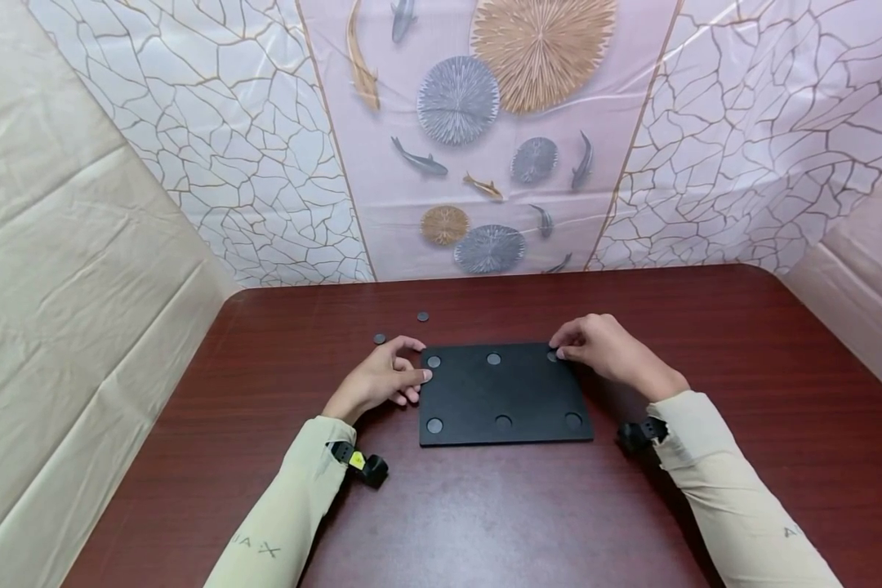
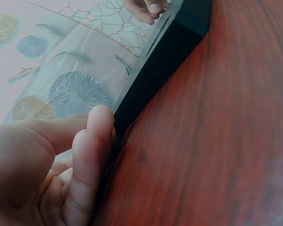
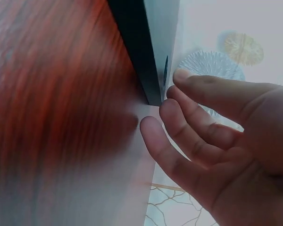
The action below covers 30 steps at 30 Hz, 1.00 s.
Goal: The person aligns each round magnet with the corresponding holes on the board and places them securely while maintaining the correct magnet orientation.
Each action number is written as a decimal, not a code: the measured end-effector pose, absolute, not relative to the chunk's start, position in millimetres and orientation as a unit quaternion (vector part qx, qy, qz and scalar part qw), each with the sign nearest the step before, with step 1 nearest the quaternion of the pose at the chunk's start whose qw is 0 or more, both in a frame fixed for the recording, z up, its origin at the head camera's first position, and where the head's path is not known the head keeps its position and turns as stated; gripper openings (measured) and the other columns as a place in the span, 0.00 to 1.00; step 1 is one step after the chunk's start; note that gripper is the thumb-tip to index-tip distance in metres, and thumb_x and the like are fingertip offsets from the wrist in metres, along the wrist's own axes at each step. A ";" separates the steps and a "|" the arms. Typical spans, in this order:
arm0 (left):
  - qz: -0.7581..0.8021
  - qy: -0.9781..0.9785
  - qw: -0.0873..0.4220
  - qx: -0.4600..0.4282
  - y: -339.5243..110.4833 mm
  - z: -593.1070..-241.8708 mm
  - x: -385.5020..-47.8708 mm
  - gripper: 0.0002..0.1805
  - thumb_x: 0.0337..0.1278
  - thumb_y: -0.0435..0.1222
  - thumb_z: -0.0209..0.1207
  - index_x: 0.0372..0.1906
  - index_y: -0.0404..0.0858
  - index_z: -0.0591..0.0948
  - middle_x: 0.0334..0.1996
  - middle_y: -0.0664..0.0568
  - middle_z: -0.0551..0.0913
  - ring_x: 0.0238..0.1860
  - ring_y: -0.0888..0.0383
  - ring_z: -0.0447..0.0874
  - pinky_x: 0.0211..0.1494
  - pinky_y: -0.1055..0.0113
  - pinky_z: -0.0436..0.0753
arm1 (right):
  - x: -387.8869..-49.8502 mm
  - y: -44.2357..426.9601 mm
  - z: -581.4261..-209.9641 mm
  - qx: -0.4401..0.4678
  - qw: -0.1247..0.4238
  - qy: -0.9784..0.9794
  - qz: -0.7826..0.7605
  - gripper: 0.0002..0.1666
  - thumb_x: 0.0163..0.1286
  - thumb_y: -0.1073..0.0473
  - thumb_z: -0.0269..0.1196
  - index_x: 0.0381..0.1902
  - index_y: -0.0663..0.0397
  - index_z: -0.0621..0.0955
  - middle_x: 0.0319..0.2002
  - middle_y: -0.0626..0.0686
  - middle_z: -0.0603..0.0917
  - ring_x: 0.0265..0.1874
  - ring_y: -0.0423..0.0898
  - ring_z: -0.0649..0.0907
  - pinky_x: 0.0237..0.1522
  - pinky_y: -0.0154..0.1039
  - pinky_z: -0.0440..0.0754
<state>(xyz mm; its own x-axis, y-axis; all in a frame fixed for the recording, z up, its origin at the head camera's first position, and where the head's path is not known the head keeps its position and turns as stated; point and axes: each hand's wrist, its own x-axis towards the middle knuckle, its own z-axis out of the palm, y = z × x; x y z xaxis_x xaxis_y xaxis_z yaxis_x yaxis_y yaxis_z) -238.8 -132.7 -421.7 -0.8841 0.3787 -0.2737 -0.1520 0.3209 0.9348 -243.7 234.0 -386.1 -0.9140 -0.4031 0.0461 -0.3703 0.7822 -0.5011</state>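
A black rectangular board [image 1: 500, 396] with round recesses lies on the table. Grey discs sit at its upper left [image 1: 434, 362], upper middle [image 1: 493, 359] and lower left [image 1: 434, 425]. My left hand [image 1: 382, 376] touches the board's left edge, thumb at the rim and forefinger near the far corner. At the far right corner is my right hand [image 1: 606, 347], thumb and forefinger beside a disc [image 1: 553, 357] that they partly cover. In the right wrist view the fingers [image 3: 191, 136] are loosely bent, with nothing visible between them.
Two loose dark discs lie on the reddish-brown table [image 1: 485, 514] beyond my left hand, one nearer [image 1: 379, 338] and one farther back [image 1: 422, 317]. A patterned cloth [image 1: 485, 196] hangs behind the table, with plain cloth [image 1: 81, 286] on the left side.
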 end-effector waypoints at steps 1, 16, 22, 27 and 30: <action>0.577 0.780 0.229 0.072 -133.1 -421.7 -238.7 0.26 0.72 0.31 0.65 0.69 0.38 0.70 0.26 0.49 0.81 0.21 0.60 0.83 0.24 0.70 0.83 | -243.7 233.7 -386.0 -0.204 0.031 0.943 -0.262 0.06 0.72 0.67 0.69 0.45 0.61 0.90 0.37 0.52 0.92 0.37 0.48 0.88 0.40 0.45 0.85; 0.578 0.780 0.227 0.070 -135.7 -422.4 -238.2 0.26 0.72 0.31 0.65 0.69 0.37 0.70 0.25 0.49 0.81 0.20 0.60 0.83 0.24 0.70 0.82 | -245.3 233.5 -386.2 -0.183 0.020 0.943 -0.278 0.12 0.76 0.62 0.66 0.52 0.63 0.87 0.38 0.53 0.90 0.34 0.47 0.84 0.40 0.45 0.82; 0.573 0.784 0.227 0.073 -135.4 -422.2 -239.3 0.26 0.73 0.32 0.65 0.69 0.38 0.70 0.26 0.49 0.81 0.21 0.59 0.84 0.24 0.70 0.82 | -245.6 235.4 -389.4 -0.165 0.045 0.942 -0.290 0.14 0.78 0.62 0.64 0.55 0.65 0.85 0.32 0.53 0.86 0.25 0.45 0.80 0.30 0.41 0.79; 0.572 0.784 0.228 0.076 -134.2 -422.9 -240.6 0.26 0.72 0.32 0.65 0.70 0.38 0.70 0.27 0.48 0.81 0.21 0.59 0.84 0.24 0.70 0.82 | -243.9 235.7 -392.2 -0.157 0.049 0.940 -0.299 0.14 0.78 0.61 0.64 0.55 0.66 0.85 0.31 0.53 0.85 0.23 0.44 0.79 0.27 0.40 0.78; 0.572 0.784 0.229 0.074 -133.1 -421.3 -240.0 0.27 0.72 0.32 0.65 0.69 0.39 0.70 0.27 0.48 0.81 0.21 0.59 0.84 0.25 0.70 0.82 | -243.8 235.9 -393.3 -0.157 0.045 0.940 -0.299 0.14 0.79 0.61 0.64 0.54 0.65 0.85 0.31 0.53 0.85 0.23 0.44 0.78 0.27 0.40 0.77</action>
<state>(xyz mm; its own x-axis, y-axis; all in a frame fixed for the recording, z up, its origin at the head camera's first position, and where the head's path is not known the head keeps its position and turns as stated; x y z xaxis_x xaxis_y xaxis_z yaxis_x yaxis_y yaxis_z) -240.0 -133.1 -421.3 -0.8841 0.3787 -0.2739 -0.1457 0.3336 0.9314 -243.8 235.9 -393.3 -0.9466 -0.3224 0.0086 -0.2681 0.7719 -0.5764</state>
